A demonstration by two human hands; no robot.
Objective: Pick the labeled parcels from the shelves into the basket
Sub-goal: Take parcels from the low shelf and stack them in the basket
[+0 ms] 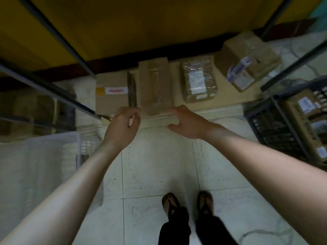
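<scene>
Several cardboard parcels lie on a low shelf board [228, 96]. A long taped parcel [154, 85] sits in the middle, with no label showing on top. To its left is a box with a red-and-white label [112, 92]. To its right lie a plastic-wrapped parcel with a white label [198, 79] and a bigger labeled box [247, 59]. My left hand [123, 124] and my right hand [187, 122] hover at the long parcel's near end, one on each side, fingers apart, holding nothing. A dark basket [261, 121] at the right holds labeled boxes [304, 117].
A white basket [35, 156] stands at the left on the floor. Metal shelf rails [53, 92] cross at the left, and more rails [290, 68] at the right. My feet [187, 204] stand on pale floor tiles. A cable lies on the floor at the lower right.
</scene>
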